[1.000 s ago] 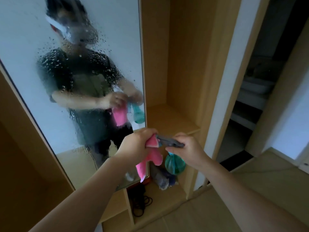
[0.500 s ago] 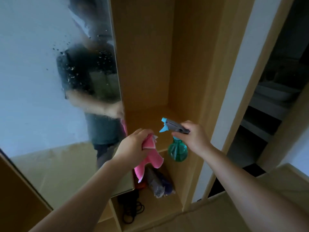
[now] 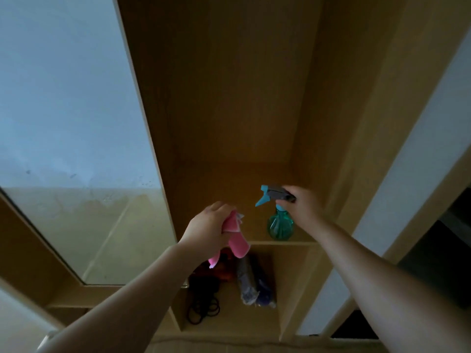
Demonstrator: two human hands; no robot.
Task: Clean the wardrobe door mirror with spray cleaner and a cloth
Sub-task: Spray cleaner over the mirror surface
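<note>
an open light-wood wardrobe [image 3: 229, 98] fills the view, dimly lit inside. a shelf [image 3: 285, 242] divides it; the lower compartment holds coiled black cords [image 3: 204, 308] and bundled dark items [image 3: 251, 281]. a white wall strip [image 3: 407, 154] stands to the right.

No text, label, brand, number or sign can be read anywhere in view. The spray bottle [image 3: 279, 226] shows a plain green body, and the bundles on the lower shelf [image 3: 229, 324] are too dim to tell.
</note>
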